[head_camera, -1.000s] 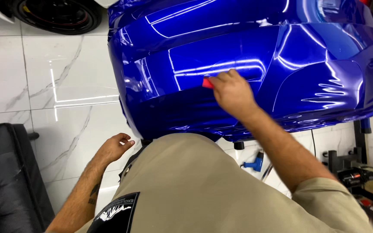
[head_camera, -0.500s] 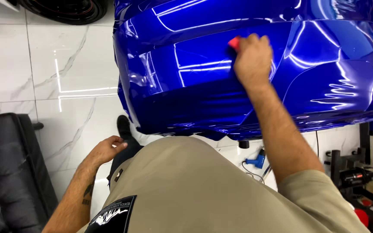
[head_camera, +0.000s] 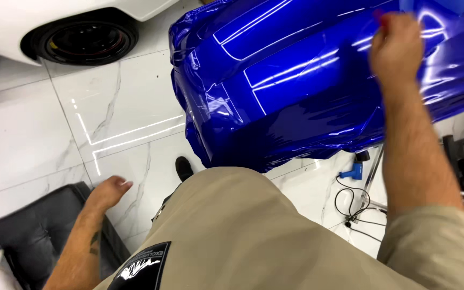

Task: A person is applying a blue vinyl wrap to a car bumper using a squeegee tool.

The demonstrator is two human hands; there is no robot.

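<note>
Sliding toward two o'clock, the right hand (head_camera: 398,48) pinches a small red plastic squeegee (head_camera: 381,17) against the glossy blue wrapped car bumper (head_camera: 296,96), its fingers pressed together, while the left hand (head_camera: 108,192) hangs empty, fingers loosely spread.

White marble-tiled floor (head_camera: 38,139) under the left hand (head_camera: 108,191), with black cables (head_camera: 350,207) and a black seat (head_camera: 33,236) nearby.

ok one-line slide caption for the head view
Right hand presses a small red tool on a glossy blue car panel; left hand hangs free.

Glossy blue wrapped bumper panel (head_camera: 296,91) spans 12 to 3 o'clock, raised off the floor; small red squeegee (head_camera: 381,17) pressed against its upper face.
</note>
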